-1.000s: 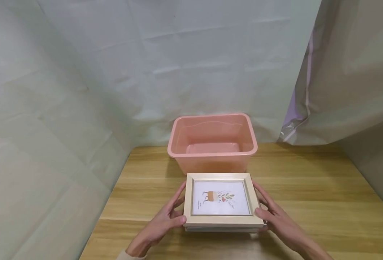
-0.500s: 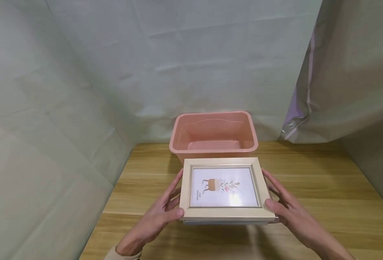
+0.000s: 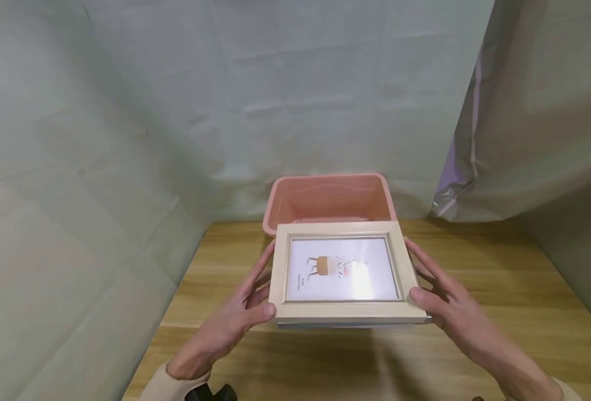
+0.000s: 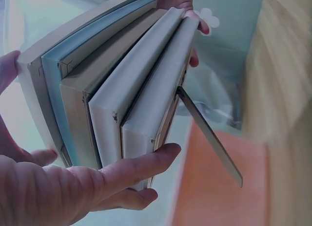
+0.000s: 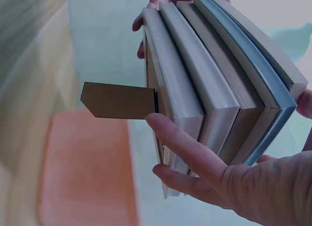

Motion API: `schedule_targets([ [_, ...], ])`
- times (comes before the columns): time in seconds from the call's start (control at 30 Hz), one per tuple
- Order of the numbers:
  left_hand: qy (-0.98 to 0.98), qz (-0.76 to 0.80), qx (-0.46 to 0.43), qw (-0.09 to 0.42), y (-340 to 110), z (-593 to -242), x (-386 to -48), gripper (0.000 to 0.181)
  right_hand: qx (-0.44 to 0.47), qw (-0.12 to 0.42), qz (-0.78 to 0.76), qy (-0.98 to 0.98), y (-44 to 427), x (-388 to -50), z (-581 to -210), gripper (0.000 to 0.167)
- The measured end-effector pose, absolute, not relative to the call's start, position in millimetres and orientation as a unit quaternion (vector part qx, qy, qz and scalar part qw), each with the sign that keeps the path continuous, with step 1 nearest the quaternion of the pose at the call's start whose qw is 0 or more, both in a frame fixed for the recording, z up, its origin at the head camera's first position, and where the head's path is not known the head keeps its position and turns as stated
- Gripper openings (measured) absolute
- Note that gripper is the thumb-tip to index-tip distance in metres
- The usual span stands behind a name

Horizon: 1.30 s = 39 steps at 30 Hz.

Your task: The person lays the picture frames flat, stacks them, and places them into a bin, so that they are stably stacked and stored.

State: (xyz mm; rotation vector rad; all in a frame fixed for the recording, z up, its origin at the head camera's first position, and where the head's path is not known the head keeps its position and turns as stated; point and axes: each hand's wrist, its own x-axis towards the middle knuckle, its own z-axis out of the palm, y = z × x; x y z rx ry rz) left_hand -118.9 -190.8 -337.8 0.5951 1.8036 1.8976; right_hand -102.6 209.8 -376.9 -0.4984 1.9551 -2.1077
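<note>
Both hands hold a stack of several picture frames level above the table, in front of the bin. A cream picture frame (image 3: 342, 273) with a plant drawing lies on top. Beneath it, the left wrist view shows a blue frame (image 4: 100, 35), a brown frame (image 4: 111, 53) and white frames (image 4: 134, 65). My left hand (image 3: 231, 318) grips the left side, thumb at the top edge and fingertips under the stack. My right hand (image 3: 453, 309) grips the right side likewise. A brown stand leg (image 5: 119, 100) juts from the bottom frame's back.
A pink plastic bin (image 3: 330, 195) stands on the wooden table (image 3: 215, 267) against the back sheet; the stack hides its front wall. Pale sheets (image 3: 99, 167) hang behind and left. A grey-brown curtain (image 3: 541, 111) hangs at right.
The stack of picture frames, held in both hands, has risen and moved forward toward the bin. It now covers the bin's front rim. The bin has stayed in place.
</note>
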Motion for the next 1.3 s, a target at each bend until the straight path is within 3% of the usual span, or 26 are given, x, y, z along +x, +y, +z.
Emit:
schedule_targets([
  [0.3,0.684,0.670,0.233,0.172,-184,-274,-175,0.106,-0.199,0.095,-0.690,0.690,215,-163,-301,0.073],
  [0.57,0.687,0.676,0.193,0.187,-184,-265,-228,0.098,-0.188,0.131,-0.681,0.696,204,-204,-277,0.067],
  [0.77,0.672,0.686,0.193,0.201,-183,-275,-273,0.097,-0.171,0.146,-0.675,0.703,198,-239,-281,0.068],
  [0.97,0.668,0.695,0.169,0.203,-181,-296,-309,0.083,-0.152,0.160,-0.679,0.700,195,-277,-296,0.072],
  [1.3,0.689,0.683,0.080,0.228,-161,-334,-340,0.081,-0.091,0.208,-0.710,0.666,192,-314,-345,0.076],
])
